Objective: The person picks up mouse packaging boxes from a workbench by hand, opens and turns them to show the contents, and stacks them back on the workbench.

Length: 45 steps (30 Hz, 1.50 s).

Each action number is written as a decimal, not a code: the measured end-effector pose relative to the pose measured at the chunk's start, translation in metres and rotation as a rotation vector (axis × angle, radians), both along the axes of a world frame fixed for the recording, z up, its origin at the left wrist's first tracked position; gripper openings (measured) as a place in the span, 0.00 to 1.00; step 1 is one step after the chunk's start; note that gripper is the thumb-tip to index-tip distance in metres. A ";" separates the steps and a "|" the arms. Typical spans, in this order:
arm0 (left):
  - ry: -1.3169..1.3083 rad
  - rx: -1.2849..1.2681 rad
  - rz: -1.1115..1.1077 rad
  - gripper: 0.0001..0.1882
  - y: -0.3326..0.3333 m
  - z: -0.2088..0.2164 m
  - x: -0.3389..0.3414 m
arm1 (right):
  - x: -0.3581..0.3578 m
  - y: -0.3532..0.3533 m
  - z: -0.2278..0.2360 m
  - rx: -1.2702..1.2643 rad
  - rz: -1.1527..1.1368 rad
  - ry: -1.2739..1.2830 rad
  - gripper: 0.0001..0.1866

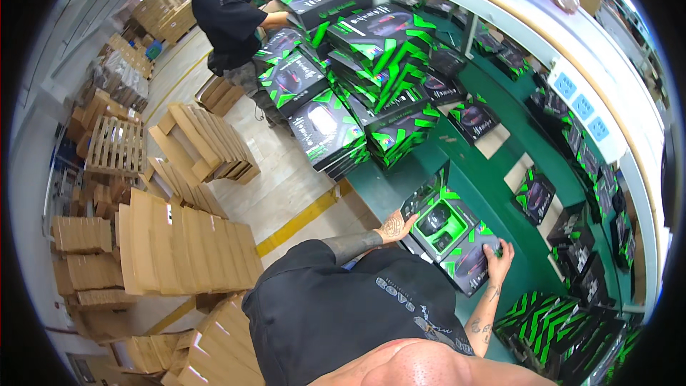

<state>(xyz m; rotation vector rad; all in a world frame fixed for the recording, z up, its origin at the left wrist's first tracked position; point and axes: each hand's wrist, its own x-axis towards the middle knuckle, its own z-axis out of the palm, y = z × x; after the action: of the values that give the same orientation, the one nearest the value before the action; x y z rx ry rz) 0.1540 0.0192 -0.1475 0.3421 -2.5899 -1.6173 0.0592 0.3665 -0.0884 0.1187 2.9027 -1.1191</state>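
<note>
We have the opened black-and-green box [459, 228] lying on the green bench [389, 180] in front of us, inside facing up, its long axis slanting from upper left to lower right, our left grip [394, 227] closed on its left edge, our right grip [499, 259] pinching its right flap [469, 263].

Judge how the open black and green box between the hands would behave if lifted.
The open box is probably fairly stiff, as its panels look flat and straight-edged. Those might swing, being spread outward around the green insert. The dark rounded item likely shifts little, sitting inside that insert.
</note>
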 end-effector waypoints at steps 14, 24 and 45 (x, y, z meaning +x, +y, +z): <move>0.233 -0.191 -0.113 0.21 -0.002 -0.013 -0.009 | -0.039 -0.013 0.088 -0.458 0.141 -0.196 0.25; 0.000 -0.362 -0.218 0.25 -0.021 -0.040 -0.009 | -0.060 -0.071 0.063 -0.827 0.386 -0.353 0.15; -0.257 -0.404 -0.760 0.33 -0.019 -0.017 0.023 | 0.002 -0.037 0.107 -0.443 0.231 0.036 0.27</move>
<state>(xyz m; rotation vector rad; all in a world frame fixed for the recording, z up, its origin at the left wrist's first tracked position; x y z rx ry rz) 0.1770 0.0002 -0.1644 -0.5650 -3.4012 -1.1557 0.0613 0.3298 0.0188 -0.2412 2.5306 -1.6836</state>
